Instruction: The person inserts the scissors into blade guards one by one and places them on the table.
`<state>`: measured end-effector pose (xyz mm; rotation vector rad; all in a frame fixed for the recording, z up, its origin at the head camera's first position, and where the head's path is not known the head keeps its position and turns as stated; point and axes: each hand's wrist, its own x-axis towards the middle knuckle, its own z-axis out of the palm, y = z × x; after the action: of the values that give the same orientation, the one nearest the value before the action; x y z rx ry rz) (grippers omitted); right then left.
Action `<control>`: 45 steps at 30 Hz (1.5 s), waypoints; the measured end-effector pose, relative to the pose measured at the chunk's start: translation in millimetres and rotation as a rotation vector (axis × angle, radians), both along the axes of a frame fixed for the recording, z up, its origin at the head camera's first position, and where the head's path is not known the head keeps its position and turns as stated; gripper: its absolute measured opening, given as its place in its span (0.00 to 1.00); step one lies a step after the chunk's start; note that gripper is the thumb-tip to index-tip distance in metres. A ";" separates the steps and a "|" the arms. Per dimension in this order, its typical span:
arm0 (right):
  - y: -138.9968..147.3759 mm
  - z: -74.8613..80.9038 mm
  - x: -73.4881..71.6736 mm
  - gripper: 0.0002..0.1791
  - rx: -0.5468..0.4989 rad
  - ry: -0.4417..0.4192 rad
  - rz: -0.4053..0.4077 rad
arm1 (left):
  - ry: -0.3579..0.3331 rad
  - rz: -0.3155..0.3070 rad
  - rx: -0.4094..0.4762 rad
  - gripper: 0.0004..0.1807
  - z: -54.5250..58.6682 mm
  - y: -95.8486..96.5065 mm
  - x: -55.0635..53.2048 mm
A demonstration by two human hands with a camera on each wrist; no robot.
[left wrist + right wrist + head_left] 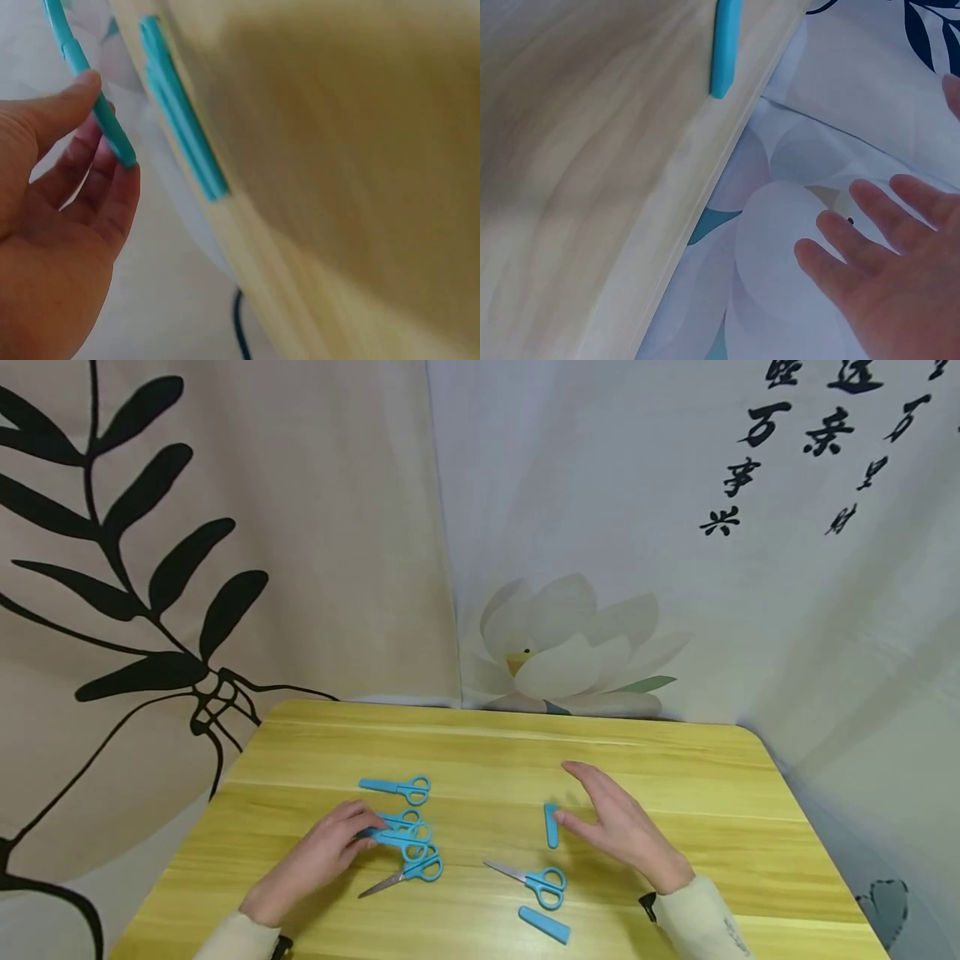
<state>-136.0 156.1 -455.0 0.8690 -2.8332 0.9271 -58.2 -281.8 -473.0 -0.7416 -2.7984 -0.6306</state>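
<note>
My left hand [330,843] pinches a pair of blue-handled scissors [112,135] by its blue blade cover, between thumb and fingers. Those scissors are raised off the table, partly blocking another blue pair [411,816] in the head view. Just below them lies a pair with bare blades [386,882]. A covered pair [381,786] rests farther back. My right hand [626,827] is held with fingers spread and nothing in its grasp, by a loose blue blade cover [552,827]. Nearer the front are uncovered scissors [534,880] and a second loose cover [544,925].
Everything lies on a yellow wood-grain table [480,752] with rounded back corners. Behind its back edge hangs a curtain [345,527] printed with leaves, a lotus and black characters. A dark cord [238,322] shows beside the table edge in the left wrist view.
</note>
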 end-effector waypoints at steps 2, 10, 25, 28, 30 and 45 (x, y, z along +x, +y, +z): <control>2.6 -1.4 0.1 0.40 -0.002 0.009 -0.003 | -0.040 0.010 -0.003 0.14 -2.1 -11.4 3.2; 6.0 -2.1 -0.2 0.40 0.009 0.016 -0.006 | -0.221 0.040 -0.022 0.11 -11.4 -49.0 7.1; -0.9 -2.5 2.0 0.39 0.014 0.018 0.036 | -0.232 0.050 -0.096 0.11 -13.4 -43.4 1.8; -12.0 -2.5 5.6 0.38 0.046 0.028 0.067 | -0.229 0.056 -0.122 0.13 -13.4 -40.3 2.9; -23.3 -2.1 8.9 0.37 0.070 0.054 0.108 | -0.239 0.087 -0.117 0.15 -12.4 -39.1 5.2; -130.0 -1.6 35.4 0.40 0.214 0.102 0.545 | -0.110 0.297 0.040 0.44 -1.2 -45.6 40.6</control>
<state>-100.6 26.0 -456.7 1.7138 -2.6807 0.5830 -17.6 -327.4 -474.2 -0.2810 -2.9024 -0.6869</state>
